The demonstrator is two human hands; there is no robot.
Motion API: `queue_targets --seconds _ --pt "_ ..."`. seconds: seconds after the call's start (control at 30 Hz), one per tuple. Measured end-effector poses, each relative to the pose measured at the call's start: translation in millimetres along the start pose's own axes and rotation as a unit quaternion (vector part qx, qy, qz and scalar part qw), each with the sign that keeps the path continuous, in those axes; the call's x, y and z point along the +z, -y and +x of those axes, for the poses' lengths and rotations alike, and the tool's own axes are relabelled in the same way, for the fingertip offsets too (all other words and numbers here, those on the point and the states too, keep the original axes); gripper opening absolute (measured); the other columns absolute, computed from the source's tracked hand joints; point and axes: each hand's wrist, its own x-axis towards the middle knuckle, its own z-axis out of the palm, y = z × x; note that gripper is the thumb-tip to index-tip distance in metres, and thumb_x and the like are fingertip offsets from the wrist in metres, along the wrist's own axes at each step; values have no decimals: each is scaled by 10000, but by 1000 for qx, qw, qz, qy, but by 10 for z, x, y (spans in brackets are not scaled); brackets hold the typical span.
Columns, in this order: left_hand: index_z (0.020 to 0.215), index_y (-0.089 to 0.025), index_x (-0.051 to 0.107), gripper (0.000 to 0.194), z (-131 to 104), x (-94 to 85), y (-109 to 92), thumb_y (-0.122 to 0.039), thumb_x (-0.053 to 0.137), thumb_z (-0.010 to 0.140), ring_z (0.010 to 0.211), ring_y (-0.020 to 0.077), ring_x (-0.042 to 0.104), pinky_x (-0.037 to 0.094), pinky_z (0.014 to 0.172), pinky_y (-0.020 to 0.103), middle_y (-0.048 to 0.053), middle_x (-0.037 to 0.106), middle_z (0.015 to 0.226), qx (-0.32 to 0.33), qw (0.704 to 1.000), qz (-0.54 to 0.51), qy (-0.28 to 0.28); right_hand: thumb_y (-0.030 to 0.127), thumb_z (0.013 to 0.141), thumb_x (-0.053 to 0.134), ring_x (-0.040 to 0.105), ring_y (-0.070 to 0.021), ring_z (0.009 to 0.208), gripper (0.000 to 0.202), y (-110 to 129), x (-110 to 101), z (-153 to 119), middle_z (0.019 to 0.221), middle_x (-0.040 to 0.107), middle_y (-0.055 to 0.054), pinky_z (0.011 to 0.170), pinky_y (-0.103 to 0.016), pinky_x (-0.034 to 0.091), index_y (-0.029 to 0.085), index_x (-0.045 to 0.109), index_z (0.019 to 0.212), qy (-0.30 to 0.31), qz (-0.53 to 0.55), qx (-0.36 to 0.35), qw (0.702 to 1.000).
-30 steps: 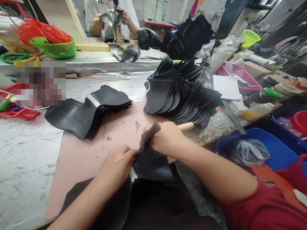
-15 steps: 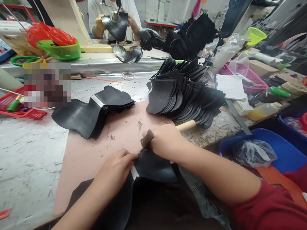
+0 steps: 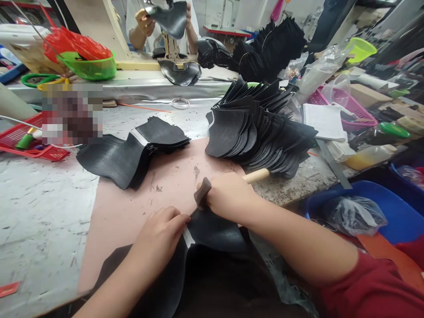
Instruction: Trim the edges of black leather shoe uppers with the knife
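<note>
In my right hand (image 3: pixel 228 194), a hammer (image 3: pixel 202 193) is gripped close to its dark metal head, with the pale wooden handle sticking out behind the fist. The head is just above the far edge of a black leather piece (image 3: pixel 215 232) with a white strip (image 3: pixel 188 237) across its seam. My left hand (image 3: pixel 167 227) has its thumb and fingers pressed together at that edge, beside the strip. Its fingertips are partly hidden. The near part of the leather hangs over the front edge of the pink board (image 3: pixel 172 176).
A stack of black leather pieces (image 3: pixel 112 154) lies at the board's far left. A larger fanned pile (image 3: pixel 261 132) stands at the right. Behind, a co-worker's hand (image 3: pixel 145 23) holds leather at a machine. A red basket (image 3: pixel 49 152) and blue tub (image 3: pixel 394 216) flank the work.
The view has shifted slightly, so the background sits a little further right. The co-worker's leather piece has been raised. My hands keep nearly the same place and grip.
</note>
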Motion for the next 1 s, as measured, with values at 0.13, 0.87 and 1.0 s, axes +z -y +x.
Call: queue_targets --seconds 0.13,0.87,1.0 --pt "875 -204 608 248 -28 10 11 -197 365 824 742 170 558 460 670 299 37 600 806 7 1000 -28 -8 207 770 437 581 -179 636 197 30 4 -16 723 642 -55 524 -251 345 197 625 828 4 -3 -2 1000" --pt "926 -219 595 258 -282 -1 157 -165 348 874 765 175 512 381 669 317 34 611 790 116 985 91 -88 185 744 440 590 -192 637 195 191 89 -57 695 641 -64 533 -260 355 184 631 787 0 1 -12 1000" --pt "910 -203 591 238 -283 -12 164 -142 367 860 756 167 511 393 675 307 37 601 788 112 989 57 -79 182 764 415 581 -172 621 221 211 36 -62 696 643 -49 527 -253 336 196 629 817 -15 12 -3 1000"
